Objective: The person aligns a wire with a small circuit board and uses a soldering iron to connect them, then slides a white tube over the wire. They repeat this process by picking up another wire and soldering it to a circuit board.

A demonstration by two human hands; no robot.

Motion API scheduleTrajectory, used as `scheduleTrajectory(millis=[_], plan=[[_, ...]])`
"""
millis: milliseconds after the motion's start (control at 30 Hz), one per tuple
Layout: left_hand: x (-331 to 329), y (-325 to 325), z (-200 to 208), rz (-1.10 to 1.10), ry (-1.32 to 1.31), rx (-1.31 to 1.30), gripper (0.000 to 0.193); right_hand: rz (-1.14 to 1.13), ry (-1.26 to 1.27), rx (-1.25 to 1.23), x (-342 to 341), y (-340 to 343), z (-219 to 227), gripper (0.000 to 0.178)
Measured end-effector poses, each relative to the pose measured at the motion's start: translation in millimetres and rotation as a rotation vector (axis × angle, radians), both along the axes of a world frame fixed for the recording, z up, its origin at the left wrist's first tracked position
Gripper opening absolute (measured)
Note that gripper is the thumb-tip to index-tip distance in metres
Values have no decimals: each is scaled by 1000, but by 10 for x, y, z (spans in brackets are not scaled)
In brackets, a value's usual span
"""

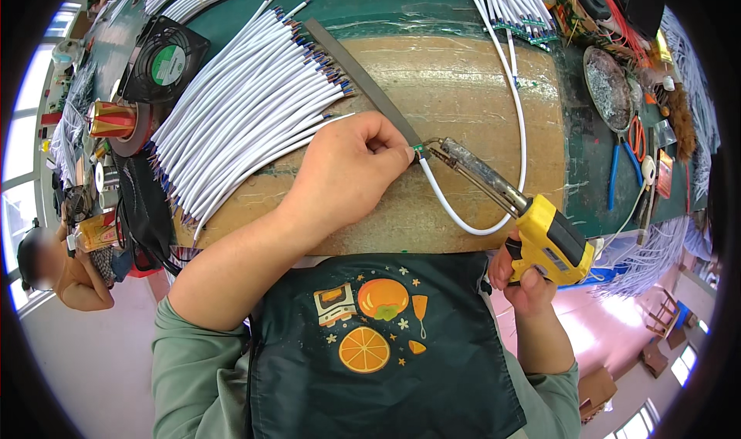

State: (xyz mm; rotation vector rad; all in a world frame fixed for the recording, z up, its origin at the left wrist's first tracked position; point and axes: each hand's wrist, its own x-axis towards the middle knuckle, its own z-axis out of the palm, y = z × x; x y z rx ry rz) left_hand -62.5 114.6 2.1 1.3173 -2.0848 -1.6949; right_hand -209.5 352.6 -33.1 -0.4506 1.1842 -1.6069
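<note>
My left hand (351,165) is closed in a pinch beside the lower end of a dark metal bar (363,81). Its fingertips meet a small green circuit board (419,152) at the end of a white cable (455,216), which loops right and up. A yellow and black soldering gun (549,240) is in my right hand (525,281), fingers wrapped around the grip. The gun's bent tip (434,143) reaches the board; exact contact is too small to tell. Left of my left hand lies a wide row of white cables (255,107) with stripped, coloured wire ends.
More white cables (513,3) with green boards lie at the far right of the brown work board (478,76). A black fan (164,61) and a solder spool (127,122) stand left. Blue-handled pliers (615,176) and a metal dish (607,84) lie right. Another person sits far left.
</note>
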Motion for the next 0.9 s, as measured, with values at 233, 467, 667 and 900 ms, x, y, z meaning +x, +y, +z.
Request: scheduleTrajectory(millis=[233, 467, 667, 900], plan=[[-5, 21, 23, 15, -16, -1, 11, 37, -15, 45, -63, -19, 43, 60], [4, 30, 10, 3, 17, -30, 11, 7, -46, 51, -48, -19, 42, 54], [9, 21, 4, -3, 18, -39, 11, 13, -27, 49, -57, -30, 42, 49], [5, 21, 9, -11, 3, -45, 11, 29, -2, 34, -56, -4, 2, 45]])
